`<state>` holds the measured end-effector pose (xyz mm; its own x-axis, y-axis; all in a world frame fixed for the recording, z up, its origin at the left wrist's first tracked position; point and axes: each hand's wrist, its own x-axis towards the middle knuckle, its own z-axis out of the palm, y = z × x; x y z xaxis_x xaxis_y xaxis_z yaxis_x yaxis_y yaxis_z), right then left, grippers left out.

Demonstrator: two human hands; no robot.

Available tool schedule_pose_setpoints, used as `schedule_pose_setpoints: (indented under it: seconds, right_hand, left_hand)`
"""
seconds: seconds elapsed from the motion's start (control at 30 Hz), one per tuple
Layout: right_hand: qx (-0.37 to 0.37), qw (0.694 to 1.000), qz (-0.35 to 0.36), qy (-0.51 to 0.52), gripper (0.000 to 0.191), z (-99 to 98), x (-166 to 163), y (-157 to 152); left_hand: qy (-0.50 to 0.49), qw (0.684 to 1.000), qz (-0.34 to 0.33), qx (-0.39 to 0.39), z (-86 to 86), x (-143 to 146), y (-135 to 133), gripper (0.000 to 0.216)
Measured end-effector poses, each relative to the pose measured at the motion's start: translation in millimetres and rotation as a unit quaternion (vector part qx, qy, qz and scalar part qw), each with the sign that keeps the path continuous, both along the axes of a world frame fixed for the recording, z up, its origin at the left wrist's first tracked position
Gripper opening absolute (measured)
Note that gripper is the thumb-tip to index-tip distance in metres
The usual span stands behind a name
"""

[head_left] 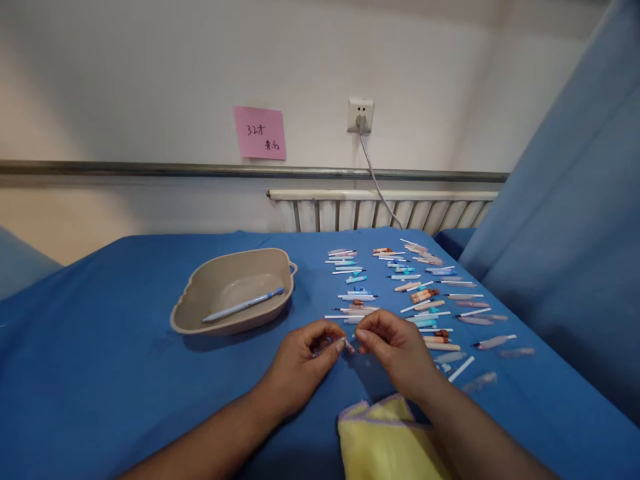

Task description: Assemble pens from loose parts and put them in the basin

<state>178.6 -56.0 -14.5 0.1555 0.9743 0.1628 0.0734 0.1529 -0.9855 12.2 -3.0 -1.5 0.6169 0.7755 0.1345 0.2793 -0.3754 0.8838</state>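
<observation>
My left hand (pixel 306 363) pinches a small pinkish pen part (pixel 350 347) between thumb and fingertips, above the blue cloth. Close beside it, to the right, my right hand (pixel 397 347) is closed in a pinch. What its fingertips hold, if anything, is too small to tell. Just beyond the hands and to the right lie rows of loose pen parts: white tubes (pixel 461 369), clear or pinkish barrels (pixel 494 342), orange-brown pieces (pixel 424 295) and light blue pieces (pixel 356 279). A pale pen with a blue end (pixel 245 305) rests inside the beige basin (pixel 186 313).
A folded yellow cloth (pixel 385 443) lies at the front, partly under my right forearm. Blue cloth (pixel 125 373) covers the table. Behind stand a white rail (pixel 350 195), a wall socket with a plugged cord (pixel 361 116) and a pink note (pixel 260 133). A blue curtain (pixel 565 200) hangs right.
</observation>
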Motion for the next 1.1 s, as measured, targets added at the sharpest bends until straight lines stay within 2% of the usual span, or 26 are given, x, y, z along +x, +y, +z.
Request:
schedule_pose_setpoints:
  seconds: [0.33,0.8,1.1]
  right_hand:
    - [0.027,0.997,0.0,-0.067,0.009,-5.2,-1.1,-2.9]
    - [0.059,0.986,-0.008,-0.153,0.01,3.5,1.1,-5.9]
    - [0.041,0.986,-0.003,-0.164,0.011,3.0,1.4,-6.3]
  left_hand:
    - [-0.009,1.0,0.007,-0.002,-2.7,-0.4,-5.1,0.016]
    - [0.011,1.0,0.003,0.026,-3.0,-0.1,-6.1,0.015]
    - [0.019,0.999,-0.003,0.048,-1.3,0.2,-7.2,0.016]
